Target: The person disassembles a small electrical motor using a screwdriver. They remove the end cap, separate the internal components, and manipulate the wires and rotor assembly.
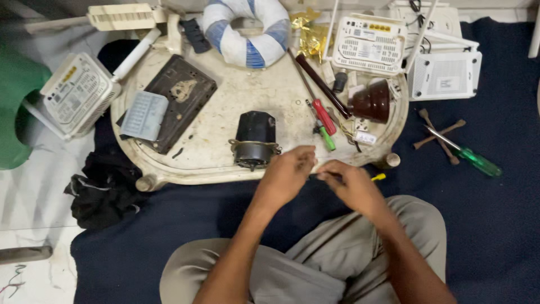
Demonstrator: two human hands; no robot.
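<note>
Yellow-tipped tool [378, 177] is pinched between left hand [287, 175] and right hand [353, 186], both closed narrowly, beside the motor [255, 139] at the table [225, 95] near edge.

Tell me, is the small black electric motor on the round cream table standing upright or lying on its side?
Lying on its side: the black motor rests on the table, shaft end facing the hands.

I see a matt black metal motor [255, 138] on a scuffed, stained plastic tray [225, 101]. The screwdriver [469, 155] handle looks glossy green plastic.
</note>
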